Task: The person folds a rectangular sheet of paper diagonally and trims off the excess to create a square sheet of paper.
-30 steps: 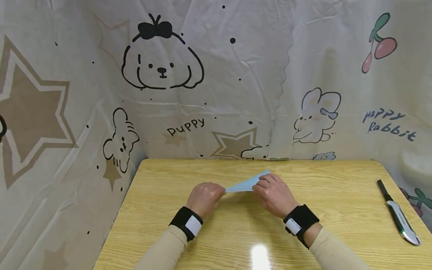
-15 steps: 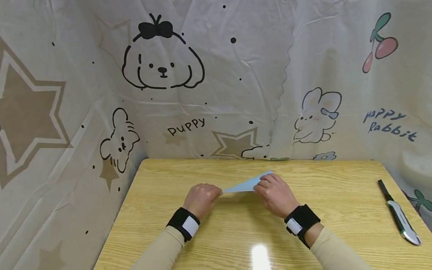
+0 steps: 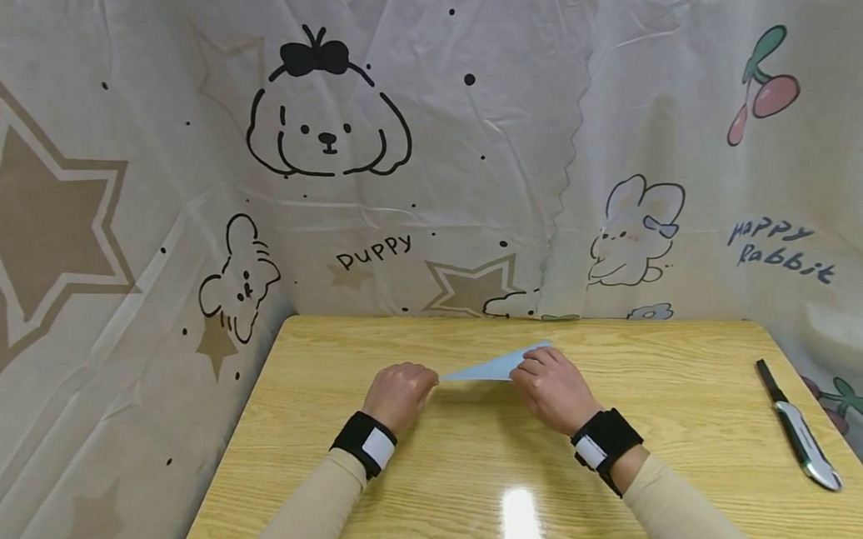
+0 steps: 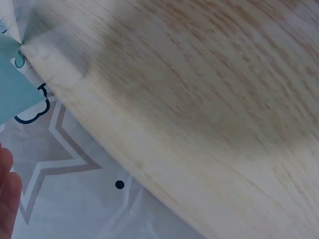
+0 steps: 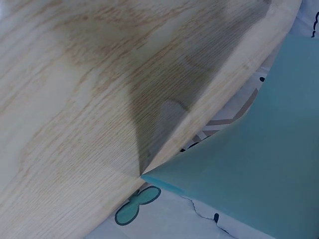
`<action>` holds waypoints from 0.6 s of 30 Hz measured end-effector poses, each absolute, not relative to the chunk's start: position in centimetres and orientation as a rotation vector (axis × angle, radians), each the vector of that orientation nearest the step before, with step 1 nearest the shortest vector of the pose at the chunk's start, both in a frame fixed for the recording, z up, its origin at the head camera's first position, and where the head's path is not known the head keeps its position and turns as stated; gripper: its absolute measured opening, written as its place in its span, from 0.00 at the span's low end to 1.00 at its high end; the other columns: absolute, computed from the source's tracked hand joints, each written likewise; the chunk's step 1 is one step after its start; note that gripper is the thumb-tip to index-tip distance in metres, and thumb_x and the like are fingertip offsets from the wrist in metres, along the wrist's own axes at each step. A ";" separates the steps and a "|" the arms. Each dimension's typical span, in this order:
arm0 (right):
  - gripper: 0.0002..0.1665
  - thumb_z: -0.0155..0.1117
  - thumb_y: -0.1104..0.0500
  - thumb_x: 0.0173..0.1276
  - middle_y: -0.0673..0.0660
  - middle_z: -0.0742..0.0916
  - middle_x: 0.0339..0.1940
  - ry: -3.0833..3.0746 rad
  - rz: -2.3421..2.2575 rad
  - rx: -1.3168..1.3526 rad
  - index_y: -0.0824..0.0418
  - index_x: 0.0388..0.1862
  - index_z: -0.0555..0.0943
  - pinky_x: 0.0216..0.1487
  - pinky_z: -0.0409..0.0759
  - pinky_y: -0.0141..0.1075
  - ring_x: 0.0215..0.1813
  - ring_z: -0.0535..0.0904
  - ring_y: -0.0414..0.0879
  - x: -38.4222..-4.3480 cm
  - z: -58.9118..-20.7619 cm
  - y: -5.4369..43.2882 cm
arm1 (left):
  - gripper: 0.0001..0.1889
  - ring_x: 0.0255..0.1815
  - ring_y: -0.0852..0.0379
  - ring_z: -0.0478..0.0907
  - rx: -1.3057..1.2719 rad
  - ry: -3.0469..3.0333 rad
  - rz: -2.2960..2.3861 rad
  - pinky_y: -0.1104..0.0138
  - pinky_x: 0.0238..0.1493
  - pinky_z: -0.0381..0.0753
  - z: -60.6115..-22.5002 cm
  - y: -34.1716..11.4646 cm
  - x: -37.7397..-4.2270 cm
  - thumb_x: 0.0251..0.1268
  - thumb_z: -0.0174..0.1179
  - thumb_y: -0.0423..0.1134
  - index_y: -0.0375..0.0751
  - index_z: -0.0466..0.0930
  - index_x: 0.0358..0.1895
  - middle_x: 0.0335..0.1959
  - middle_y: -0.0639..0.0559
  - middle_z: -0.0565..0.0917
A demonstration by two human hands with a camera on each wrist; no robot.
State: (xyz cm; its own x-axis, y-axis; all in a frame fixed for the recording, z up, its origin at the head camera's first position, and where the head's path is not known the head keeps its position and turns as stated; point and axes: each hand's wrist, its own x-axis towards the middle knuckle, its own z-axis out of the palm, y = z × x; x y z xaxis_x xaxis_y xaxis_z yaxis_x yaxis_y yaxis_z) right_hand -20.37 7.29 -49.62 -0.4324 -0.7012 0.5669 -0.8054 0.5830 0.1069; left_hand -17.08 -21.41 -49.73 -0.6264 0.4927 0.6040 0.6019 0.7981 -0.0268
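Note:
A light blue sheet of paper (image 3: 487, 369), folded or curled to a long point, stretches between the two hands over the far half of the table. The left hand (image 3: 401, 395) pinches its narrow left tip. At the wider right end, the fingers of the right hand (image 3: 556, 388) curl over the edge and grip it. In the left wrist view, part of the paper (image 4: 17, 92) shows at the left border, above the fingertips (image 4: 9, 201). The right wrist view has the paper (image 5: 259, 154) large at the right, tapering to a corner; the right hand is out of that view.
A retractable utility knife (image 3: 799, 427) with a black tip lies near the right edge of the wooden table (image 3: 447, 485). A printed cloth (image 3: 427, 203) with cartoon animals hangs behind and to the left of the table.
The left hand has moved slightly left, and the paper's tip with it. The right hand has shifted a little to the right. More length of the paper shows between them.

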 end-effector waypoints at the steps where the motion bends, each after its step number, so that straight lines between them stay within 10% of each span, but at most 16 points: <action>1: 0.02 0.65 0.64 0.61 0.53 0.87 0.32 -2.247 0.238 1.191 0.58 0.31 0.84 0.53 0.75 0.45 0.45 0.80 0.52 -20.4 -49.6 7.4 | 0.04 0.26 0.60 0.82 -0.802 -2.380 -0.231 0.66 0.29 0.81 -49.7 -21.4 -17.1 0.54 0.70 0.35 0.46 0.84 0.27 0.24 0.56 0.85; 10: 0.05 0.65 0.66 0.59 0.53 0.86 0.34 -2.252 0.243 1.201 0.58 0.34 0.85 0.51 0.75 0.44 0.43 0.80 0.51 -20.4 -49.4 6.7 | 0.07 0.48 0.54 0.81 -0.877 -2.340 -0.187 0.63 0.54 0.77 -48.9 -18.3 -17.5 0.57 0.69 0.36 0.44 0.84 0.39 0.38 0.53 0.86; 18: 0.09 0.69 0.65 0.58 0.53 0.86 0.37 -2.216 0.371 1.204 0.60 0.39 0.85 0.46 0.78 0.42 0.42 0.80 0.49 -19.7 -49.1 5.4 | 0.04 0.33 0.60 0.82 -0.877 -2.272 -0.282 0.67 0.36 0.79 -49.1 -15.6 -16.9 0.55 0.70 0.36 0.47 0.84 0.32 0.30 0.57 0.85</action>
State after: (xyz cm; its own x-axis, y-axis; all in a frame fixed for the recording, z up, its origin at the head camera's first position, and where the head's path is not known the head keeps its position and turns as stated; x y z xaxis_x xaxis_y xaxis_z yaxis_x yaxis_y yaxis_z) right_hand -19.71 5.41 -49.09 -0.4211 -0.6702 0.6111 -0.8326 0.5529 0.0326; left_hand -16.90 -15.60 -49.13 -0.5447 0.5136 0.6630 0.6602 0.7501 -0.0387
